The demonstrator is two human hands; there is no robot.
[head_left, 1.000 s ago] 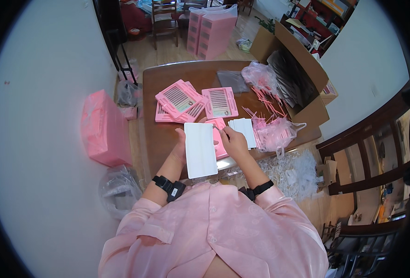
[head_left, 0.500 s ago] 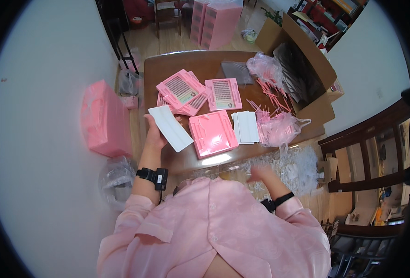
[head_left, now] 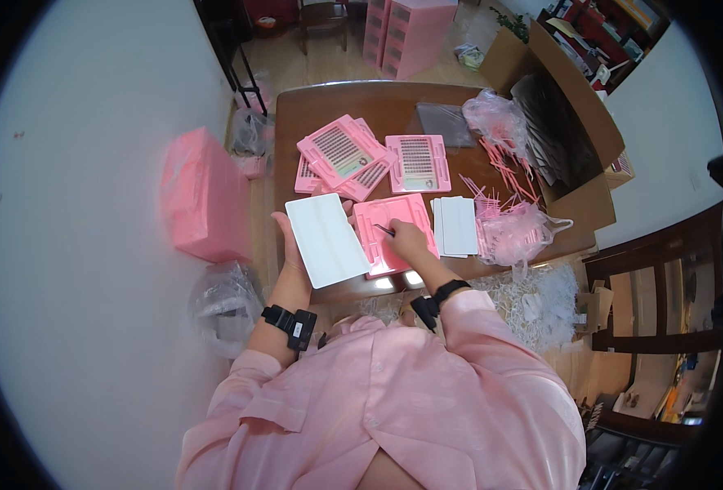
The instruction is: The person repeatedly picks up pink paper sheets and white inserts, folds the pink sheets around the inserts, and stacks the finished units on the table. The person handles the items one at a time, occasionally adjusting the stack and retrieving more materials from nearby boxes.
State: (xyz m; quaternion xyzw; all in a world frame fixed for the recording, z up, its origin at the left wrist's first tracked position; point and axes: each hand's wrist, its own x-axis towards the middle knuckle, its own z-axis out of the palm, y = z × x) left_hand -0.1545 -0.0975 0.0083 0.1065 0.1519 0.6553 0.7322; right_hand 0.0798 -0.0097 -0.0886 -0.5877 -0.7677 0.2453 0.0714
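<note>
In my left hand is a white rectangular card, tilted up, its broad face turned toward me. The fingers pass behind the card and show partly at its right side. My right hand pinches a slim dark pointed tool above a pink plastic tray; its exact kind is too small to tell. Behind the white card, pink cases of eyelash clusters lie in an untidy stack. One more pink lash case lies flat beyond the tray.
Right of the tray lie white cards, then a clear bag of pink pieces and loose pink sticks. An open cardboard box borders the brown table at right. A pink wrapped package stands left of the table.
My right hand has come from near my body to above the pink tray, now with the dark tool. My left hand has turned the white card so more of its face shows.
</note>
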